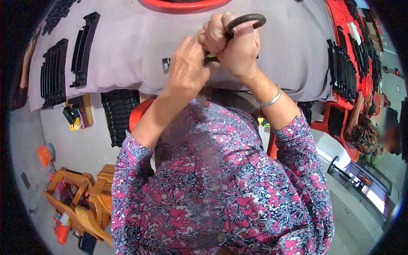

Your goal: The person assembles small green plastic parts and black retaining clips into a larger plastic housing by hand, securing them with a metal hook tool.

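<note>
Both my hands are raised together over the grey cloth-covered table, pressed against each other. My right hand point(238, 55) is closed around a tool with a dark loop handle point(257, 18); the loop stands out past the thumb, and the rest of the tool is hidden by the fingers. Against it, my left hand point(185, 63) is also closed, its fingertips out of sight. A bit of something dark and yellowish point(210, 57) shows between the palms, too covered to name. Close by my left hand, a small shiny metal piece point(165, 64) shows over the cloth.
Ribbed black plastic strips point(54, 74) lie on the table's left, and more point(342, 70) on its right. A red basin point(185, 4) stands at the far edge. Wooden chair point(80, 199) is lower left. Another person point(365, 131) sits at the right beside a red table.
</note>
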{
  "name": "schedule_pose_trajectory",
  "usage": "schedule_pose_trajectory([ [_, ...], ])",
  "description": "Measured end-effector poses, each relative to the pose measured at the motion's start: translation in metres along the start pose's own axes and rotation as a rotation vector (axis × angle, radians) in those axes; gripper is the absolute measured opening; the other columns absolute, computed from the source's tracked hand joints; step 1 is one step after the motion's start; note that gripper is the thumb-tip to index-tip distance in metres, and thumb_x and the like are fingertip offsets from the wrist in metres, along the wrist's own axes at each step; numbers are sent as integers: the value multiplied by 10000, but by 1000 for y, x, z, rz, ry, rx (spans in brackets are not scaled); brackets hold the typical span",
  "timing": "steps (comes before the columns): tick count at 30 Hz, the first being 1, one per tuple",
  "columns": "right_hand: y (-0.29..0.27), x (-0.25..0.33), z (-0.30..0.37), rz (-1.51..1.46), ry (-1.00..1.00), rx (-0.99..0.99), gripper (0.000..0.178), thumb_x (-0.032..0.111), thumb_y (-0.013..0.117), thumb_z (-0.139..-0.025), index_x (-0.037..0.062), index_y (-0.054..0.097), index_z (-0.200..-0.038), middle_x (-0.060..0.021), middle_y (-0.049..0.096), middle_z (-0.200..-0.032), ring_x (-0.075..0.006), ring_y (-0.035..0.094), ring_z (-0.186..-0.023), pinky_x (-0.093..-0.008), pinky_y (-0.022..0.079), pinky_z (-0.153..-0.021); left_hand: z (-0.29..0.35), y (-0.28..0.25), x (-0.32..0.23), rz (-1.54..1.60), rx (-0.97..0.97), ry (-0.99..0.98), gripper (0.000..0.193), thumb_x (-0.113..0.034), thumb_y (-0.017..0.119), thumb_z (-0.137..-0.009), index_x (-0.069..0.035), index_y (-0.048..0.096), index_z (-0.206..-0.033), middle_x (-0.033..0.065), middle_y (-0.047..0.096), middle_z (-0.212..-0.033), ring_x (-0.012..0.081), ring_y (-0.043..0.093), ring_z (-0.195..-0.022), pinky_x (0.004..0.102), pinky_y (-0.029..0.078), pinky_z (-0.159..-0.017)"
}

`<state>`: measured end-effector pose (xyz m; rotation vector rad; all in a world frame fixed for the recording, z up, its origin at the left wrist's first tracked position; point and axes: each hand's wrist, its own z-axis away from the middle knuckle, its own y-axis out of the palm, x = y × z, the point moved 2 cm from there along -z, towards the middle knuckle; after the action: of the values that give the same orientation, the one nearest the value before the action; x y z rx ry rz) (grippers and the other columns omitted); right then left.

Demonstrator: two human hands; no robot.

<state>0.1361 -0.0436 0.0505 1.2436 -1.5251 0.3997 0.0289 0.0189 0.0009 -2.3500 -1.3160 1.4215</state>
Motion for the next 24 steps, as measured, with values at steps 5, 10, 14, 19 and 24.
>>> schedule_pose_trajectory([
  [5,-15,13,-10,-274,327,-221,461,386,488,-962,136,347,-601,23,286,-523,-107,249,-450,-290,224,-430,1,-11,-10,-42,-59,240,441,17,742,-672,45,556,-1071,212,553,-955,395,546,-874,480,455,-748],
  [10,-39,55,-27,291,594,-94,455,431,559,-946,105,476,-640,30,387,-539,-75,331,-468,-263,253,-437,-8,-21,-15,-218,290,-127,494,-91,762,-685,15,567,-1126,177,599,-1009,377,571,-934,469,451,-809],
  [14,-61,41,-33,1121,529,261,295,302,704,-862,10,668,-861,-8,604,-669,-84,523,-607,-288,428,-541,-12,-18,-10,-152,253,-146,510,-98,766,-680,-13,577,-1145,162,612,-999,364,580,-956,466,451,-835],
  [19,-58,29,-30,1101,482,767,277,182,680,-838,-13,703,-1034,-50,703,-847,-117,605,-768,-307,511,-752,-12,-20,-12,-124,234,-193,567,-78,782,-666,14,557,-1178,169,632,-970,341,635,-880,416,510,-794],
  [24,-60,17,-31,710,808,659,334,158,720,-747,-28,684,-1023,18,638,-862,-81,554,-796,-250,471,-730,-21,-22,-16,12,230,-247,461,-45,756,-674,-20,587,-1102,155,650,-1001,341,652,-909,413,520,-788],
])
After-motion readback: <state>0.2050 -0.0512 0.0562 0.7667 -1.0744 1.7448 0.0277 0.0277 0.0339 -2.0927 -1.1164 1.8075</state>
